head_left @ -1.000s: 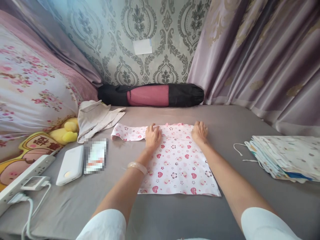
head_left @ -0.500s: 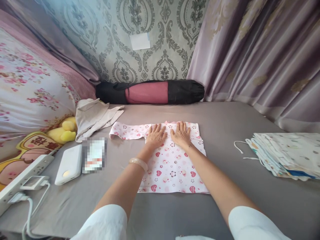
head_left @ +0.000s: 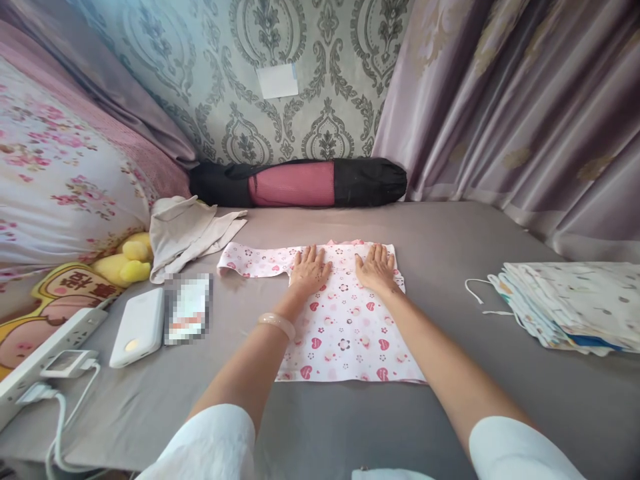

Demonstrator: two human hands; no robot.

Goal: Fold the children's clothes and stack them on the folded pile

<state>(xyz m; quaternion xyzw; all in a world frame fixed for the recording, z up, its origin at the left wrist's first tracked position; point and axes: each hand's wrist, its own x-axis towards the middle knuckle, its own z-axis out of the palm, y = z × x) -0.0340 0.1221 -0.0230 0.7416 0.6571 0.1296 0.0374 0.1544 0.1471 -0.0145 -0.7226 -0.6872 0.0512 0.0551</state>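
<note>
A small white garment, likely a child's top (head_left: 345, 327), lies flat in front of me, printed with pink hearts and flowers. One sleeve reaches out to the left; the right sleeve is not seen and seems folded in. Flat on the upper left of the garment rests my left hand (head_left: 310, 270), fingers stretched out, a pale bangle on its wrist. My right hand (head_left: 376, 267) lies on the upper right part near the edge, its fingers also extended. Neither hand grasps anything. A bit of pink trim shows along the far edge.
A folded stack of printed cloth (head_left: 570, 300) with white cords lies at right. To the left are a white power bank (head_left: 138, 328), a blurred-out item (head_left: 188, 308), a power strip (head_left: 55, 353), a yellow plush toy (head_left: 127, 260) and beige cloth (head_left: 185, 230). A black-and-pink roll bag (head_left: 295, 183) lies against the wall.
My right hand has slid a little to the right across the garment, toward its edge. My left hand stays in place on the cloth.
</note>
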